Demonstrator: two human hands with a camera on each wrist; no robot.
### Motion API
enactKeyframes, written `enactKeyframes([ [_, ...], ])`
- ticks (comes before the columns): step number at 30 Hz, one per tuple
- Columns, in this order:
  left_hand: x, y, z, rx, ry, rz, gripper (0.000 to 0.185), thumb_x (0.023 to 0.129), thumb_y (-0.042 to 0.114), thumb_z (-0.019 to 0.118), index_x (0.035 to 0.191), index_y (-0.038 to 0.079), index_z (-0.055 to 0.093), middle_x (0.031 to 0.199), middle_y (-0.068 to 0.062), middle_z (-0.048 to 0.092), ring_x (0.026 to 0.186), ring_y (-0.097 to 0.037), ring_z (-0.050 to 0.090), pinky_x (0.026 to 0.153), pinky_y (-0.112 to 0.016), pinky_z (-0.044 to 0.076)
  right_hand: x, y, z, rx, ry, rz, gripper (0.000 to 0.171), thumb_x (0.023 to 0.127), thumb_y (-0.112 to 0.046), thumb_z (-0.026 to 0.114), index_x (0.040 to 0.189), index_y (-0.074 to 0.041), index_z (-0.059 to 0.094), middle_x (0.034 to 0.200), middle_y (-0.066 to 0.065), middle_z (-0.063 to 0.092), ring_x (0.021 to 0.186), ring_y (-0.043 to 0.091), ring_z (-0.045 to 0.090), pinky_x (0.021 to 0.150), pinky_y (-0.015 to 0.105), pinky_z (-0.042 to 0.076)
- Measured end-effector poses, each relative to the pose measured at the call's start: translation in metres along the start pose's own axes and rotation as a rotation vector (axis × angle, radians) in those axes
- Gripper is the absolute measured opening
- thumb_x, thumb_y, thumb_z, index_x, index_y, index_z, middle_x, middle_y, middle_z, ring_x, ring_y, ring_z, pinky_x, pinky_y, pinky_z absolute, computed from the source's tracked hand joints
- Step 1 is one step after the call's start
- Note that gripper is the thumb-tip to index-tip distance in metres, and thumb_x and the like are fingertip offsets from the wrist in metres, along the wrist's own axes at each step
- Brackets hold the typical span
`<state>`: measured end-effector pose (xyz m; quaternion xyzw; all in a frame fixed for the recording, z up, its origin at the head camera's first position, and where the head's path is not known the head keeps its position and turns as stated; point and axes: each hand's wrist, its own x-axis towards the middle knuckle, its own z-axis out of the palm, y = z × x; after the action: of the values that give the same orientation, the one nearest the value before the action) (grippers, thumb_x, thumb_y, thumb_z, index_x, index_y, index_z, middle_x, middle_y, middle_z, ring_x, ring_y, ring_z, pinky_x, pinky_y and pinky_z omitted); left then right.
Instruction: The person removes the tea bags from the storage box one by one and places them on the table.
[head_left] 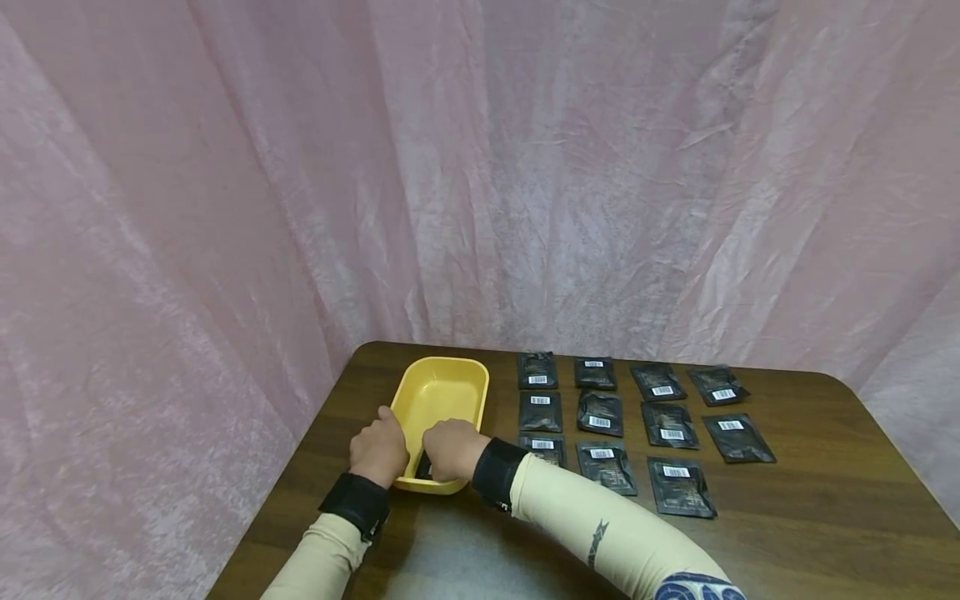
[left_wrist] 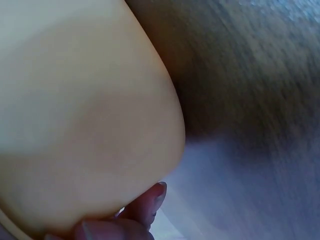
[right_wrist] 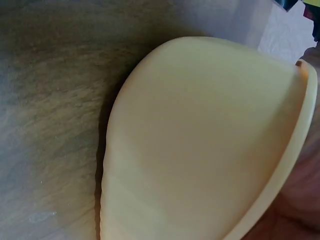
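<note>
Yellow tray [head_left: 442,392] near the left front of the brown wood-grain desk [head_left: 825,500], rounded corners, smooth matt plastic, shallow walls. Left hand [head_left: 378,450] curled round the near-left rim; fingertips [left_wrist: 150,202] pressed under the tray's outer wall in the left wrist view. Right hand [head_left: 450,448] over the near rim, fingers bent down inside onto a dark packet [head_left: 424,467], seemingly pinching it; grip mostly hidden. Likely light and stiff, a little slippery on the curved sides; best held at the rim lip. Black foil packets [head_left: 600,412] with white barcode labels in loose rows to the right, flat, thin, probably soft and crinkly. Pink wrinkled curtain [head_left: 225,208] behind.
</note>
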<state>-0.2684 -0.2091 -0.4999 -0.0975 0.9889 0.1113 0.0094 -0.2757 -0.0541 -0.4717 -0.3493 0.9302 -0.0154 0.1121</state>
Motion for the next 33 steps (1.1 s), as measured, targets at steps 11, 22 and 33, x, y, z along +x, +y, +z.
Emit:
enactKeyframes([
  [11,-0.001,-0.001,0.0,0.004,0.009,0.005,0.028,0.092,0.01,0.069,0.105,-0.003,0.048,0.081,-0.022,0.067,0.072,-0.039,0.072,0.063,-0.053,0.057,0.003,-0.004,-0.004,-0.097,-0.037,-0.056,0.028,0.092,-0.022,0.077,0.071,-0.02,0.06,0.066,-0.007,0.049,0.06,0.012,0.046,0.055,0.026,0.037],
  [22,0.0,-0.003,0.003,-0.003,0.023,0.015,0.024,0.095,0.01,0.066,0.105,-0.002,0.048,0.084,-0.024,0.069,0.074,-0.04,0.074,0.063,-0.054,0.058,0.008,-0.006,0.0,-0.111,-0.021,-0.065,0.014,0.092,-0.018,0.078,0.086,-0.018,0.065,0.073,-0.006,0.055,0.063,0.012,0.05,0.057,0.026,0.042],
  [33,0.0,-0.002,0.003,-0.011,0.012,0.01,0.031,0.089,0.01,0.071,0.105,-0.003,0.047,0.086,-0.026,0.07,0.074,-0.041,0.073,0.064,-0.055,0.057,0.01,0.0,0.011,-0.177,0.113,-0.065,0.01,0.102,-0.025,0.068,0.105,-0.016,0.072,0.084,-0.003,0.069,0.068,0.01,0.058,0.062,0.027,0.052],
])
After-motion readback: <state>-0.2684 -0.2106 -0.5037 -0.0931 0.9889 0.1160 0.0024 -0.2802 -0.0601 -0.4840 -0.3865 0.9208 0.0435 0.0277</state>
